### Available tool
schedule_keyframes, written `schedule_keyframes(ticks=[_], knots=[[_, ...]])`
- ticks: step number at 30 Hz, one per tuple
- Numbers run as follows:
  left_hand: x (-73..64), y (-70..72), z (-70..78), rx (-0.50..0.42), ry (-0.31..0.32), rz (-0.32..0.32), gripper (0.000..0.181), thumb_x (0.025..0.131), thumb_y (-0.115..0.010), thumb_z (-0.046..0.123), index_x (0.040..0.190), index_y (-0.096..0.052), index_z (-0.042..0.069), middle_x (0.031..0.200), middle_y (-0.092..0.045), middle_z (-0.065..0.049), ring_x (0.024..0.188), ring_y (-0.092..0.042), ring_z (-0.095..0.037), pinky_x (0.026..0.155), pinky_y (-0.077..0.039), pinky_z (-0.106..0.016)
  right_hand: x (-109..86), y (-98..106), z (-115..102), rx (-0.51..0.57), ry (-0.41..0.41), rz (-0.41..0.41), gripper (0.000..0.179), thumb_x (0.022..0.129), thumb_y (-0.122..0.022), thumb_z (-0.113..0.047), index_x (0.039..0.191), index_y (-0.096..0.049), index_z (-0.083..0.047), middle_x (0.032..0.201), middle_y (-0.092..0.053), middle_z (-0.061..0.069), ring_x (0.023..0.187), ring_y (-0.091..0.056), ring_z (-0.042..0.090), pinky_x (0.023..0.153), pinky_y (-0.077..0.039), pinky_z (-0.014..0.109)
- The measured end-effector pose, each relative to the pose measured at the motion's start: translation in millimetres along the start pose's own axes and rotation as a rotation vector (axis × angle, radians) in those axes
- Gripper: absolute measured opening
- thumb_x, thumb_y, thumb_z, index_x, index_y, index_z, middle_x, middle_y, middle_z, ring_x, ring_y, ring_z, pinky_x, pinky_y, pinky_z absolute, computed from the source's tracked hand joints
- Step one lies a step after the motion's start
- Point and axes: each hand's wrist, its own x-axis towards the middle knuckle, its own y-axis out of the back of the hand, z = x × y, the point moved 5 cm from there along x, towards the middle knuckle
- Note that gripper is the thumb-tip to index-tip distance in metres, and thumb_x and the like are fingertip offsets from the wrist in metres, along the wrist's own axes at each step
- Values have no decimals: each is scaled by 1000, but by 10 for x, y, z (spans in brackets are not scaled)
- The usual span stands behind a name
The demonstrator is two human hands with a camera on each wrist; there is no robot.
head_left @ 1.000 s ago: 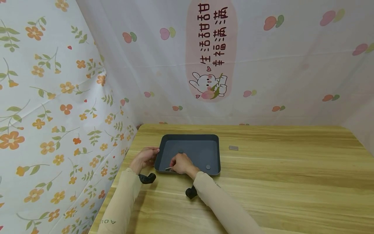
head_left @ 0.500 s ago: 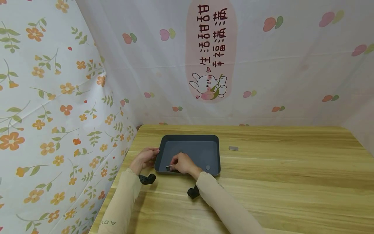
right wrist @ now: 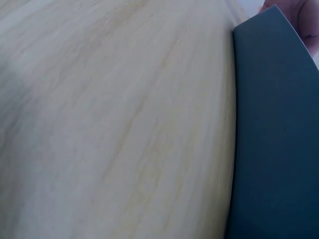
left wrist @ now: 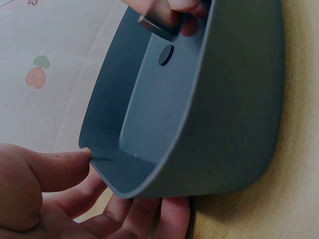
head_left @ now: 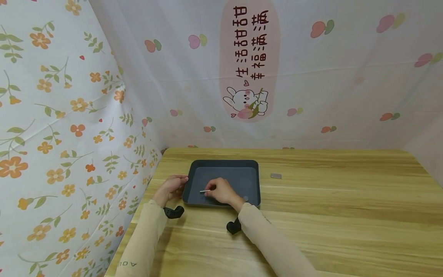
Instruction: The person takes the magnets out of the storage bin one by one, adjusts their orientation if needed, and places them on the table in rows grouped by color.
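My left hand (head_left: 172,188) grips the left wall of a dark grey tray (head_left: 225,163), thumb at the rim and the other fingers against the outside, as the left wrist view shows. Over the tray floor, my right hand (head_left: 222,190) pinches a small, thin rectangular metallic piece (head_left: 205,191) between thumb and fingers. The same piece (left wrist: 158,25) shows a dark face and a shiny edge in the left wrist view. A small dark round disc (left wrist: 166,55) lies on the tray floor below it. Another grey disc (head_left: 245,199) is near the front right corner, partly covered by my right wrist.
A small flat grey rectangle (head_left: 275,176) lies on the wooden table (head_left: 339,207) to the right of the tray. Black wrist-camera mounts (head_left: 233,227) hang below both wrists. Patterned cloth (head_left: 311,77) hangs behind the table and along its left side.
My right hand has moved slightly up and right from the tray's front edge, carrying the thin piece. My left hand and the tray stay in place.
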Motion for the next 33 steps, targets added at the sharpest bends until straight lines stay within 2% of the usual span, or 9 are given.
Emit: schedule_keyframes(ticks=[12,17,19,23,26,33], knots=[[20,-3,-16,-12,-15,-12,41,103,-41,15,140,-43,-2,98,-61,-4,85,-57,-14,76,-49,-33,-86,177,57,127,12,29,6,89,-69,-13,94,-72,-10,87,-68,4,72,-58,10,64,-47,24],[-41,-16,22,-18,-47,-64,40,102,-46,19,136,-47,-2,96,-61,-4,85,-57,-14,80,-49,-36,-129,287,40,223,-8,33,9,91,-67,-12,98,-70,-7,90,-68,8,74,-60,18,61,-47,27],[-50,-18,29,-18,-50,-73,40,102,-46,19,135,-48,-2,97,-62,-4,87,-58,-15,82,-49,-38,-149,333,29,252,-12,37,11,92,-66,-12,101,-69,-7,93,-68,9,79,-63,22,64,-49,30],[-17,-14,14,-5,-28,-45,42,103,-43,17,140,-43,-3,103,-62,-7,90,-58,-17,85,-49,-40,-178,415,32,296,-20,49,17,93,-65,-13,107,-67,-5,102,-68,13,90,-65,29,77,-53,41],[-3,-7,10,5,-17,-32,43,104,-41,16,141,-40,-4,104,-63,-7,90,-59,-16,82,-50,-37,-211,492,3,324,-18,52,19,94,-63,-11,111,-65,-2,106,-66,18,94,-64,37,83,-52,49],[-10,-2,18,18,-10,-35,42,104,-41,16,141,-41,-3,107,-62,-7,91,-56,-16,82,-49,-35,-237,659,38,306,43,73,20,96,-60,-12,113,-65,-4,108,-65,23,94,-60,44,83,-49,54]])
